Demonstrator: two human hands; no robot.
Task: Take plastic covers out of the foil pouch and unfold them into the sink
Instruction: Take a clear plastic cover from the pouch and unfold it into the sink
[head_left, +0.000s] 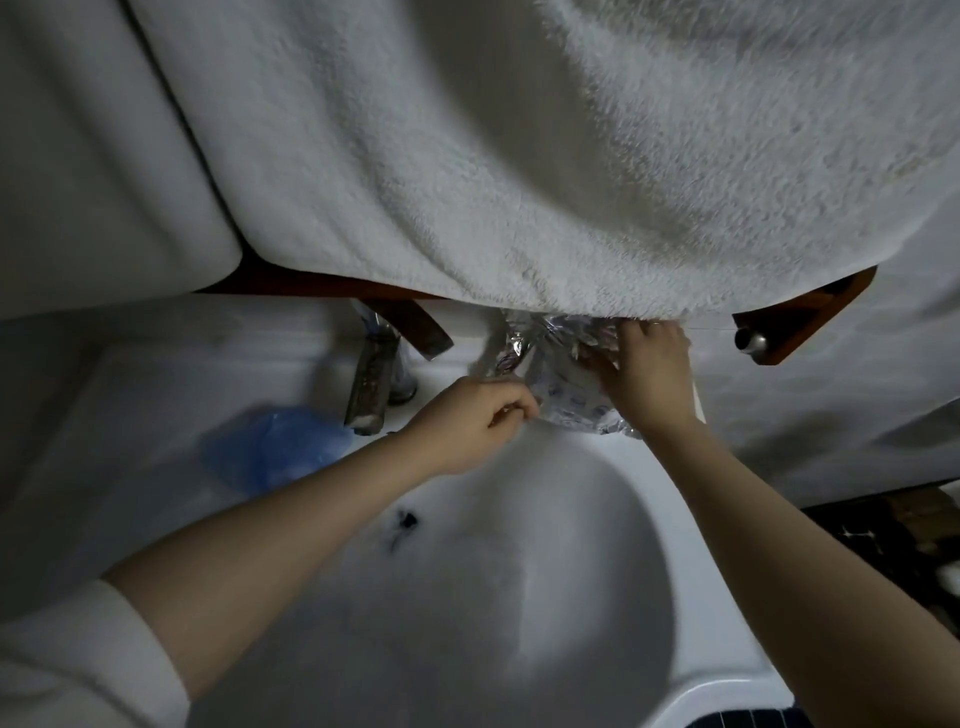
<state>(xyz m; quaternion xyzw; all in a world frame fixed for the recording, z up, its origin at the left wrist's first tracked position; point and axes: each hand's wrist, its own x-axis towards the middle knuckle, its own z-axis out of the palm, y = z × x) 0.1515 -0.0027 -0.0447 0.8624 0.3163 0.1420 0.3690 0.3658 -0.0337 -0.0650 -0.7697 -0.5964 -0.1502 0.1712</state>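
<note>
A crinkled silver foil pouch (558, 382) lies on the back rim of the white sink (675, 519), to the right of the tap and partly under a hanging towel. My left hand (470, 421) pinches the pouch's near left edge with curled fingers. My right hand (652, 371) reaches into or onto the pouch's top right, its fingertips hidden in the foil. A crumpled blue plastic cover (272, 447) lies on the sink's left ledge, beside the tap. No cover shows inside the basin.
A chrome tap (374, 384) stands at the back of the sink. A large white towel (519, 156) hangs low over the rear of the sink from a wooden rack (810, 312). The drain (405, 519) is a dark spot in the basin. Dark patterned floor shows at right.
</note>
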